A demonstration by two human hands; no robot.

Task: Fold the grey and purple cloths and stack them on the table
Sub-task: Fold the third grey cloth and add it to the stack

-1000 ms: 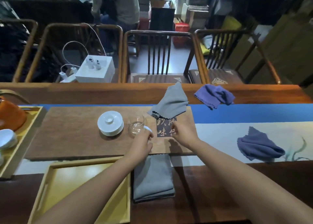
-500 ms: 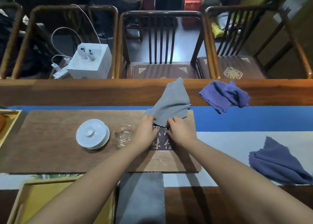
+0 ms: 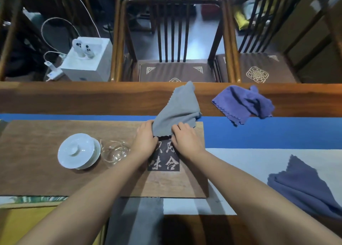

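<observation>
Both hands [image 3: 166, 139] at near edge of crumpled grey cloth [image 3: 177, 109]

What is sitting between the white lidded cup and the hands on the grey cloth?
A small clear glass cup stands between the white lidded porcelain cup and the left hand gripping the crumpled grey cloth, seen in the head view.

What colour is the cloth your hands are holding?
Grey: the crumpled grey cloth, seen in the head view.
</observation>
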